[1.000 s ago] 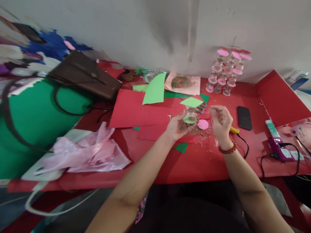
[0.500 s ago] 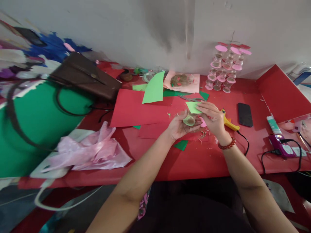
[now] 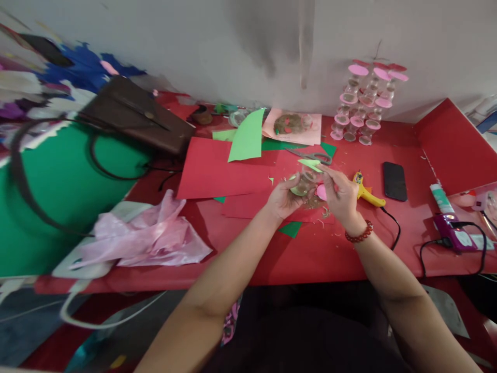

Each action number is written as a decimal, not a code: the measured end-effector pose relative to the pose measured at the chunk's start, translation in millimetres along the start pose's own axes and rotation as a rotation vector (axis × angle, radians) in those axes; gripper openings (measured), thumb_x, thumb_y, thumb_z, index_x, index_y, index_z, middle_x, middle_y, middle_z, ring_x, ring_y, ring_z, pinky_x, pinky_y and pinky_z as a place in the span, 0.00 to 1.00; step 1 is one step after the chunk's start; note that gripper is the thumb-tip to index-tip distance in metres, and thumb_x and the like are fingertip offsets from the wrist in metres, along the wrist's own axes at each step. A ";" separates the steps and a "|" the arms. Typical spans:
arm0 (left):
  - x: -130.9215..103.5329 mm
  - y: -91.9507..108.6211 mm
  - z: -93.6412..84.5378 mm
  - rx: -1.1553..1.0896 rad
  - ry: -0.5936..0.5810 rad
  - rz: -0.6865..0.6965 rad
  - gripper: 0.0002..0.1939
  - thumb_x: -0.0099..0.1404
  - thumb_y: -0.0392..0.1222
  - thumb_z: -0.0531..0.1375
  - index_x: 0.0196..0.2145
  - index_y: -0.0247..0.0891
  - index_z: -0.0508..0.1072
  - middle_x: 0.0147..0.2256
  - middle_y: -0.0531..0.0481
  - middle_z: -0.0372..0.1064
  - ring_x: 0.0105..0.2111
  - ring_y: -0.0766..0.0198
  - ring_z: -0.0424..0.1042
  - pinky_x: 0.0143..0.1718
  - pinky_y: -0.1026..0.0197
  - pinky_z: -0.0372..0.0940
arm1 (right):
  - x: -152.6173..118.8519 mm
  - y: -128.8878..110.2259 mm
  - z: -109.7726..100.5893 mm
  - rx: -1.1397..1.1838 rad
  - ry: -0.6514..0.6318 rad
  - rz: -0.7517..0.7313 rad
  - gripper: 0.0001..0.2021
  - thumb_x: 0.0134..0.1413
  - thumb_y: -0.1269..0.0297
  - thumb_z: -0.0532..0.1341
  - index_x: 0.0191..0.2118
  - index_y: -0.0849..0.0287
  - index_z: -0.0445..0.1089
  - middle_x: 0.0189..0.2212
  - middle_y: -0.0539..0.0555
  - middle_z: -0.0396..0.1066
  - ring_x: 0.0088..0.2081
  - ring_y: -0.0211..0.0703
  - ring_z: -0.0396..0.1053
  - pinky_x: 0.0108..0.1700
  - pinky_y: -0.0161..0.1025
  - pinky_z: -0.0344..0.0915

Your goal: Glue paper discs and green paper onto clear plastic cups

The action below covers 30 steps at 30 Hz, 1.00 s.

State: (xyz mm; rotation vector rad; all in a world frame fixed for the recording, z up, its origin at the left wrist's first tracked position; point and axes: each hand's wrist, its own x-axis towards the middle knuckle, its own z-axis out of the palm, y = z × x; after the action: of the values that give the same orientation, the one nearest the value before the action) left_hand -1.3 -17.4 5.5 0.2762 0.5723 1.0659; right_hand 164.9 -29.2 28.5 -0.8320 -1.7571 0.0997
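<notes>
In the head view, my left hand (image 3: 284, 200) is wrapped round a small clear plastic cup piece (image 3: 308, 182) with a light green end. The cup lies tilted on its side over the red sheets. My right hand (image 3: 342, 196) pinches a small light green paper piece (image 3: 309, 163), seen nearly edge-on just above the cup. Whether paper and cup touch, I cannot tell. A pink paper disc (image 3: 322, 192) shows between the hands, close to my right fingers. Behind the paper lie scissors (image 3: 321, 157). Paper scraps (image 3: 325, 211) are scattered beneath my hands.
A yellow glue gun (image 3: 368, 196) and a black phone (image 3: 395, 181) lie to the right. Clear cup stacks with pink discs (image 3: 356, 98) stand by the wall. Red paper (image 3: 221, 171), a pink plastic bag (image 3: 155, 233) and a brown handbag (image 3: 135, 111) are on the left.
The green paper has tipped from facing me to nearly edge-on. My left hand has turned the cup, so its clear side shows more. The view has shifted slightly.
</notes>
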 end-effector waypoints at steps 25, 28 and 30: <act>-5.5 0.9 0.6 -0.001 -0.016 0.046 0.06 0.67 0.31 0.61 0.39 0.34 0.78 0.32 0.47 0.81 0.31 0.62 0.81 0.33 0.63 0.74 | 2.6 1.9 -2.7 -0.237 -0.273 -0.209 0.23 0.72 0.53 0.59 0.68 0.48 0.69 0.67 0.56 0.72 0.69 0.53 0.68 0.69 0.56 0.68; -3.8 -0.9 -0.8 0.021 -0.022 0.007 0.06 0.68 0.34 0.60 0.38 0.33 0.78 0.30 0.45 0.80 0.29 0.62 0.80 0.27 0.66 0.70 | 1.9 2.7 2.3 -0.248 -0.411 -0.171 0.27 0.71 0.52 0.61 0.72 0.46 0.63 0.71 0.55 0.67 0.73 0.52 0.61 0.74 0.58 0.60; -2.3 -1.2 -2.9 0.031 -0.021 -0.020 0.07 0.69 0.37 0.60 0.38 0.33 0.78 0.29 0.44 0.80 0.28 0.61 0.80 0.28 0.65 0.72 | 1.4 5.0 3.7 -0.224 -0.440 -0.133 0.30 0.70 0.52 0.62 0.74 0.47 0.61 0.72 0.56 0.64 0.75 0.53 0.59 0.75 0.59 0.59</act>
State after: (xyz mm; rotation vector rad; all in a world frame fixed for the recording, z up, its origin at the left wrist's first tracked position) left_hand -2.9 -20.1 3.2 0.3081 0.5723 1.0341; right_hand 163.9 -23.5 26.0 -0.8973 -2.2650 -0.0044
